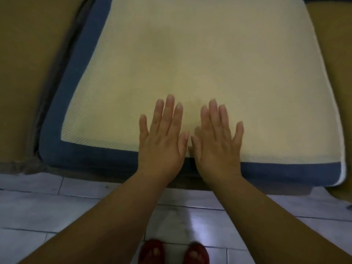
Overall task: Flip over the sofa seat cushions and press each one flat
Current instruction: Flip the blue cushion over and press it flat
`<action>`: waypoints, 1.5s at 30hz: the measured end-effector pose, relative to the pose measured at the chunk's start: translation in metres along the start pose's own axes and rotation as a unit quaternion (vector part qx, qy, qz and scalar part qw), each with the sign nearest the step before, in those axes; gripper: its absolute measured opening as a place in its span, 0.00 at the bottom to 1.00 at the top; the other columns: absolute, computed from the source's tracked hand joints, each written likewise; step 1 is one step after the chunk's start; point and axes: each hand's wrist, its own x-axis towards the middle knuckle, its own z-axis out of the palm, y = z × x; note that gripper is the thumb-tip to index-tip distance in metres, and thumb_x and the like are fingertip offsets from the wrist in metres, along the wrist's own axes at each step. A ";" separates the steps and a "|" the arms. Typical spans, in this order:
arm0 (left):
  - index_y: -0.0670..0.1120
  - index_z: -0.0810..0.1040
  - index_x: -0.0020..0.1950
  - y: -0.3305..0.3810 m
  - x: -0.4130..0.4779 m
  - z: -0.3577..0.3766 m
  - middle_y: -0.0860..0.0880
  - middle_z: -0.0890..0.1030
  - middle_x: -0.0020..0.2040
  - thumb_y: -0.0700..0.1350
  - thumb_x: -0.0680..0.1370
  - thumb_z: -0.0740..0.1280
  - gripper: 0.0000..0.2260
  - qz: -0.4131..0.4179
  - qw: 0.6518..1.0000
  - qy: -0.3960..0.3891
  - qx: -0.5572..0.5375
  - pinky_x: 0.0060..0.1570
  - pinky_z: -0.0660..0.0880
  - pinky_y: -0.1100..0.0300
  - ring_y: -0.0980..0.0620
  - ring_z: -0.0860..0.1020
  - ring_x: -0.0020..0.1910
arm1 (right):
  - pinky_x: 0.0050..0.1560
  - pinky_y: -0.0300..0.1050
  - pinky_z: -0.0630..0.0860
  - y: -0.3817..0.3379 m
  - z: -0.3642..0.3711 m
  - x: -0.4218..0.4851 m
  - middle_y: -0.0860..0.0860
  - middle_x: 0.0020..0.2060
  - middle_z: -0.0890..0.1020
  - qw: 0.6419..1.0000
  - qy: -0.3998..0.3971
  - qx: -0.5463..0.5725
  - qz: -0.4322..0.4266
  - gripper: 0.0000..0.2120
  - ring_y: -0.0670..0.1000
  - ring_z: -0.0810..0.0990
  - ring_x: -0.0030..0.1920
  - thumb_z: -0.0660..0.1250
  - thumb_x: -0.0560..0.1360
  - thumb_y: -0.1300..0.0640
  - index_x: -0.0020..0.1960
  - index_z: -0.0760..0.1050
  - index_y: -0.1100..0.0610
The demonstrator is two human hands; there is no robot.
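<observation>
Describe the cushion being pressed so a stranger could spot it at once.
On the sofa above the tiled floor, look at the middle seat. The cushion there lies under the flat left hand and right hand. Unlike the plain tan cushions on either side, it shows a pale mesh face with a blue border.

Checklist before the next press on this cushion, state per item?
1. Cushion flipped, cream mesh side up: ok.
2. Left hand flat on the mesh, fingers straight: ok.
3. Right hand flat beside it, near the front edge: ok.
4. Cushion's far edge lying flat: cannot tell, out of view.
5. Middle of the cushion pressed: cannot tell, both hands sit at the front.
6. Left neighbouring cushion flipped: cannot tell, plain tan fabric shows.
</observation>
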 end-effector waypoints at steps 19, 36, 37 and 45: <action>0.41 0.59 0.77 -0.046 -0.067 0.018 0.43 0.59 0.78 0.54 0.81 0.56 0.28 0.057 0.998 0.031 -0.003 0.72 0.55 0.40 0.45 0.56 0.77 | 0.73 0.66 0.49 0.008 0.037 -0.068 0.54 0.77 0.61 0.992 0.095 0.070 -0.046 0.20 0.57 0.55 0.77 0.57 0.79 0.52 0.70 0.67 0.56; 0.49 0.69 0.51 -0.073 -0.093 0.067 0.38 0.53 0.75 0.55 0.57 0.80 0.31 0.126 0.986 0.029 0.107 0.70 0.43 0.36 0.37 0.49 0.75 | 0.73 0.65 0.38 0.027 0.122 -0.093 0.53 0.77 0.48 0.970 0.202 -0.069 -0.112 0.18 0.56 0.42 0.78 0.67 0.73 0.62 0.58 0.65 0.49; 0.49 0.69 0.51 -0.072 -0.093 0.066 0.38 0.52 0.75 0.55 0.56 0.80 0.31 0.124 0.986 0.025 0.104 0.70 0.44 0.35 0.37 0.49 0.75 | 0.73 0.65 0.38 0.026 0.120 -0.093 0.53 0.77 0.50 0.970 0.206 -0.062 -0.112 0.15 0.55 0.43 0.78 0.65 0.74 0.62 0.57 0.67 0.49; 0.47 0.76 0.44 -0.052 -0.093 0.039 0.37 0.53 0.77 0.48 0.61 0.81 0.19 0.081 0.992 -0.022 0.096 0.70 0.46 0.35 0.36 0.51 0.76 | 0.73 0.60 0.48 -0.007 0.076 -0.093 0.51 0.72 0.63 0.984 0.172 0.044 0.015 0.15 0.56 0.60 0.73 0.78 0.62 0.66 0.39 0.74 0.54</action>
